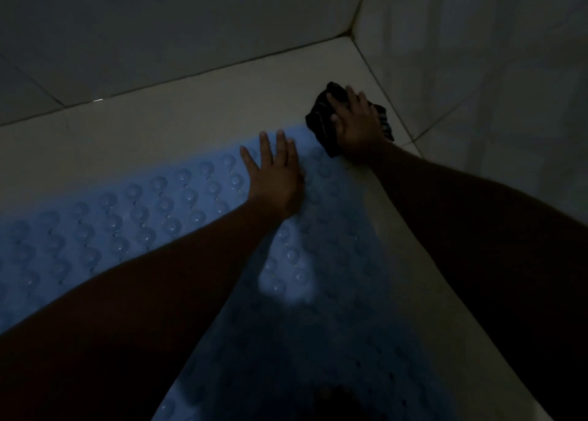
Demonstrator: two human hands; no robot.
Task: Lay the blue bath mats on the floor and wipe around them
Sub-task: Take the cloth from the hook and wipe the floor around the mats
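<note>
A blue bath mat [133,223] with rows of round suction bumps lies flat on the pale tiled floor [191,118], reaching from the left edge to the lower middle of the head view. My left hand [273,172] rests flat on the mat near its far corner, fingers straight and spread. My right hand [356,124] presses down on a dark striped cloth [321,121] on the floor just beyond the mat's corner, fingers laid over it. Both forearms cross the mat and hide part of it.
Tiled walls [477,70] meet in a corner at the upper right, close to the cloth. A strip of bare floor runs between the mat and the back wall [159,38]. The room is dim.
</note>
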